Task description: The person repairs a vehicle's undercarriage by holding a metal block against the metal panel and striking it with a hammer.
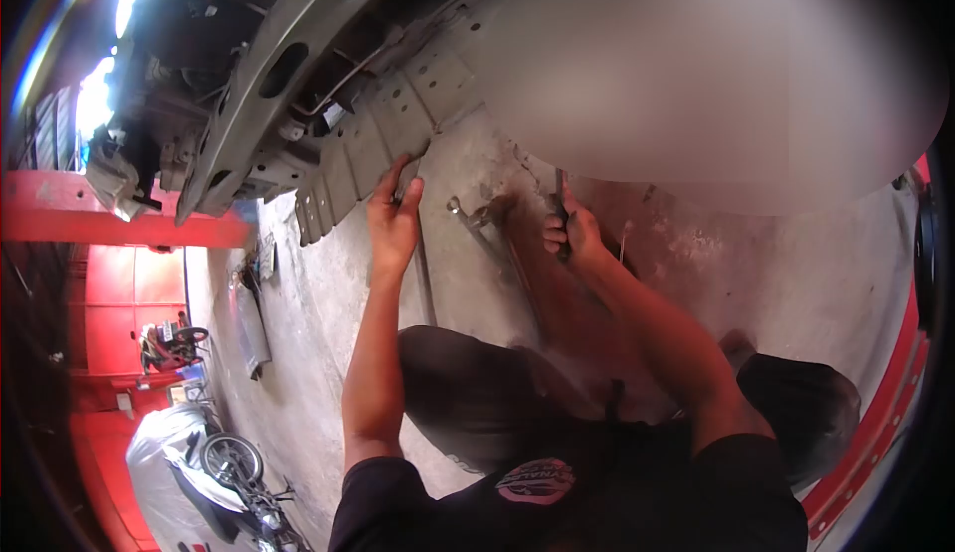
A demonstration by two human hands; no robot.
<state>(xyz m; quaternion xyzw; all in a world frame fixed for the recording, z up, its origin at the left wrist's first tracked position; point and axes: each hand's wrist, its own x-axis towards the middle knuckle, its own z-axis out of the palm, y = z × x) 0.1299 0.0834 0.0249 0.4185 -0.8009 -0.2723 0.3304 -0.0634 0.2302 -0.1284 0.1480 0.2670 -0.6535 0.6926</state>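
My left hand is raised at the lower edge of a ribbed grey metal panel with holes in it. Thumb and fingers close around the panel's near corner. To the right, my right hand is wrapped around a dark, narrow hand tool pointing away from me; its far end meets the blurred area, so I cannot tell its exact kind. Between my hands, a metal tool like a wrench lies on the concrete floor, beside a brown shape too dim to make out.
A vehicle's metal frame with holes hangs over the upper left. Red beams cross at left. Partly covered motorcycles stand at lower left, near a loose panel. A large blur hides the upper right.
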